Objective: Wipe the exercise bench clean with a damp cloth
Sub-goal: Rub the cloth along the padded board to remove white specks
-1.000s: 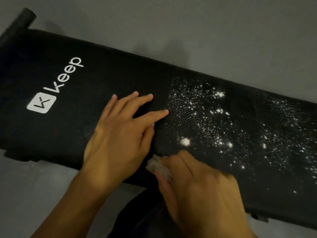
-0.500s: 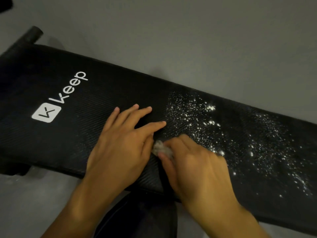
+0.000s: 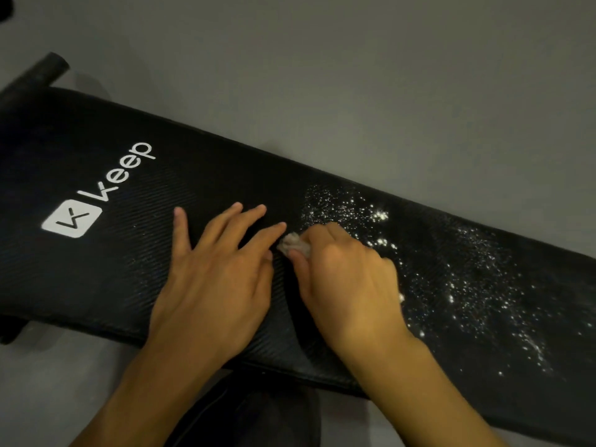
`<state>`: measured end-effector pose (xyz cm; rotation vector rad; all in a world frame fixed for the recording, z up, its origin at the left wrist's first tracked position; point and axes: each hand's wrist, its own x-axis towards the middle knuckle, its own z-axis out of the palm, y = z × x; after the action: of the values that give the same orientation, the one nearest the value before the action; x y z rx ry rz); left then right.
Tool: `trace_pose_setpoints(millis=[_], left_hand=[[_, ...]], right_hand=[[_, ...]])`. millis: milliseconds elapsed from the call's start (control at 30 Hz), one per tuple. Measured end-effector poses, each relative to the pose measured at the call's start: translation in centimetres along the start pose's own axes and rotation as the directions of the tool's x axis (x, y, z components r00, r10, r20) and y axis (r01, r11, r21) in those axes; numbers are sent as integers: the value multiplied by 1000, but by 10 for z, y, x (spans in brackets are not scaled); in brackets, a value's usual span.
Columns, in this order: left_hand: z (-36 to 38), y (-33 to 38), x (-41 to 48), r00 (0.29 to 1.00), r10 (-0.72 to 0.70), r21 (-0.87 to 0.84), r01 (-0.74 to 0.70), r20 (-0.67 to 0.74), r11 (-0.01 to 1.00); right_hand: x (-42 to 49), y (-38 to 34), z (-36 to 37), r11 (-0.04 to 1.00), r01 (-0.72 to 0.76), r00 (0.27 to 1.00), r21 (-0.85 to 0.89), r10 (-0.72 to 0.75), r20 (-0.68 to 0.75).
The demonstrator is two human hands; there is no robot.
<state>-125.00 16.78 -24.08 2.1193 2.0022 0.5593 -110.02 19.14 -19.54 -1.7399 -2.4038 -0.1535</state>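
The black padded exercise bench (image 3: 135,259) runs from upper left to lower right and carries a white "Keep" logo (image 3: 96,198). White powdery specks (image 3: 467,285) cover its right half. My left hand (image 3: 216,285) lies flat on the pad, fingers spread, holding nothing. Just to its right, my right hand (image 3: 345,279) is closed on a small crumpled pale cloth (image 3: 293,244), which is pressed to the pad at the left edge of the specks. Most of the cloth is hidden under my fingers.
Grey floor (image 3: 354,91) surrounds the bench. A black bar end (image 3: 48,71) sticks out beyond the bench's far left corner. Something dark (image 3: 251,414), perhaps my clothing, sits below the bench's near edge between my forearms.
My right hand has pushed the cloth away from the bench's near edge toward the far side, up beside my left fingertips. The left hand stayed flat, its fingers now spread wider.
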Motion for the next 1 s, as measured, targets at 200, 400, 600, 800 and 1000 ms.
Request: trace_pose_setpoints(millis=[200,400,600,800,1000], left_hand=[[-3,2,1,1000,-15,2,15,21,1000],[-3,2,0,1000,-13,8,13,25,1000],[-4,2,0,999,-15,2,15,29,1000],[-4,3,0,999,-23,12,23,37,1000],[-4,2,0,999,-23,17,22,35,1000]], right_hand=[[-35,3,-5,988,93,995,127,-96,11],[5,8,-6,993,17,997,117,-25,73],[-18,5,-9,990,41,996,136,-52,79],[19,13,-4,995,3,996,100,-12,88],[21,12,-2,989,-7,997,145,-5,77]])
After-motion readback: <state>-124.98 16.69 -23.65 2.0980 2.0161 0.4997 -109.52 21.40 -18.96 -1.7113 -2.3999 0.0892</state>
